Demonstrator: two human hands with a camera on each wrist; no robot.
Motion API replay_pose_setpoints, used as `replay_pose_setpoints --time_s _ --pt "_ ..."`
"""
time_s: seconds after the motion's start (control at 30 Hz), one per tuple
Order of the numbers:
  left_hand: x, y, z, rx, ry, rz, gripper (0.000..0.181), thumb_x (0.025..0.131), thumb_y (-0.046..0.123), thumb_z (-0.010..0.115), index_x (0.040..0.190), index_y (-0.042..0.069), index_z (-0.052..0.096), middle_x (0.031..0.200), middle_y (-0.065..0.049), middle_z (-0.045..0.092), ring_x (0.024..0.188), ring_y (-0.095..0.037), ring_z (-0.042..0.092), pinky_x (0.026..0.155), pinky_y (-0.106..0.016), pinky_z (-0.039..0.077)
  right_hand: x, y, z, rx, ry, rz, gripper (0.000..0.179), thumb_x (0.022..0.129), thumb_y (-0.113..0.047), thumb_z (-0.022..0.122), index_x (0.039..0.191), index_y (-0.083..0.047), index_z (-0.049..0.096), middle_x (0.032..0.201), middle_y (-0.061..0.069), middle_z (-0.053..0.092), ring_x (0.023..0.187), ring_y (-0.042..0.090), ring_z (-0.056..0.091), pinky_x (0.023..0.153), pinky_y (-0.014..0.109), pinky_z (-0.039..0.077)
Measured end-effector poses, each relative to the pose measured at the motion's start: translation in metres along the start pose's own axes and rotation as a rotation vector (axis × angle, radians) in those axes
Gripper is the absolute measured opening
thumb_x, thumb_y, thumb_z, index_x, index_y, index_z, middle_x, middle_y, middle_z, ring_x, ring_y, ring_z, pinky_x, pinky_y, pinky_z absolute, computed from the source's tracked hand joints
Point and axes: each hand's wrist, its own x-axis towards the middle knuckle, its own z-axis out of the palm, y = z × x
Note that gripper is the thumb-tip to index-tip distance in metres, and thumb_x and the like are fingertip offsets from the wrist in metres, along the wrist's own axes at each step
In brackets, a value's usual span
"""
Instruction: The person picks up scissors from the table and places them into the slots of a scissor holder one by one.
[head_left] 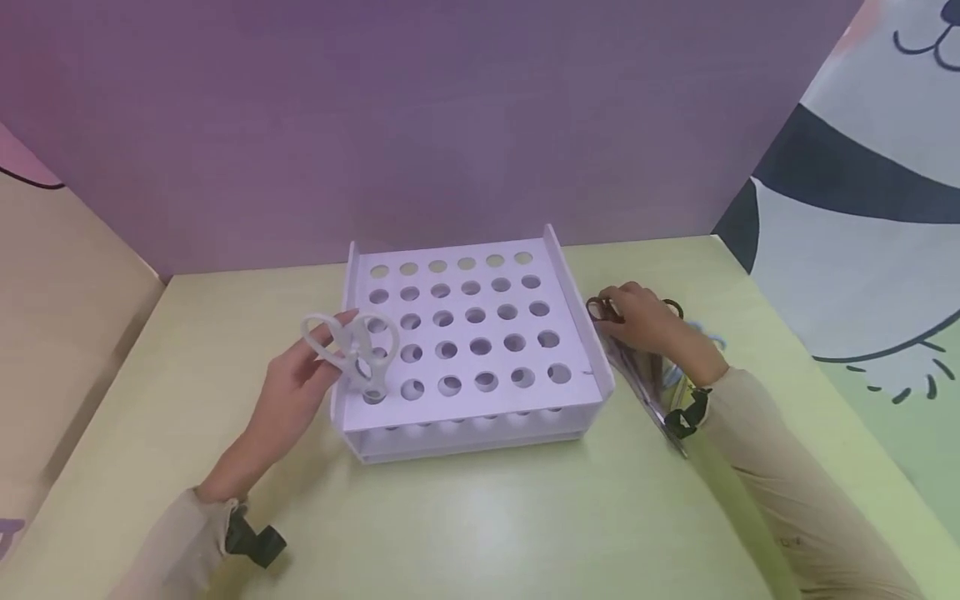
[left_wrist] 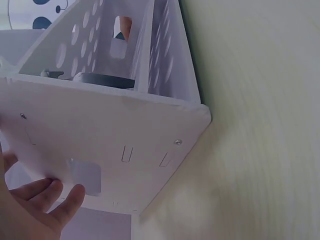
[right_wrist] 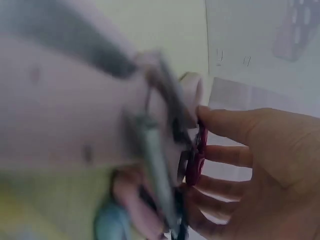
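Observation:
A white rack with rows of round holes stands on the table. White-handled scissors stand handles up in its front left corner hole, and a dark blade shows inside the rack. My left hand holds these scissors by the left handle loop, beside the rack's left panel; its thumb and index finger are outside the left wrist view. Right of the rack, my right hand pinches the dark red handle of scissors, whose long blades point toward the table's front.
Under and beside my right hand lie more scissors, among them a light blue-handled pair. The right wrist view shows several blurred scissors crossing there. A purple wall rises behind the pale wooden table.

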Motion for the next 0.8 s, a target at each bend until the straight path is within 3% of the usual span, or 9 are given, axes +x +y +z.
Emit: replay_pose_setpoints --time_s 0.2,0.8 --pt "0.0020 0.0011 -0.0004 -0.005 -0.020 -0.025 0.051 0.098 0.000 0.052 0.142 0.025 0.057 0.139 0.003 0.059 0.123 -0.010 0.056 0.094 -0.022 0.052 0.0015 0.0056 0.0030 0.020 0.047 -0.042 0.041 0.092 -0.016 0.070 0.123 0.010 0.059 0.099 0.020 0.062 0.094 0.036 0.053 0.082 0.051 0.045" --pt "-0.0001 -0.0022 0.0022 0.001 -0.005 -0.051 0.050 0.099 0.002 0.050 0.143 0.026 0.056 0.143 0.003 0.055 0.126 -0.009 0.053 0.095 -0.020 0.051 0.0020 0.0070 0.0083 0.063 0.088 -0.043 0.041 0.089 -0.017 0.074 0.122 0.006 0.063 0.092 0.017 0.062 0.094 0.036 0.054 0.080 0.052 0.043"
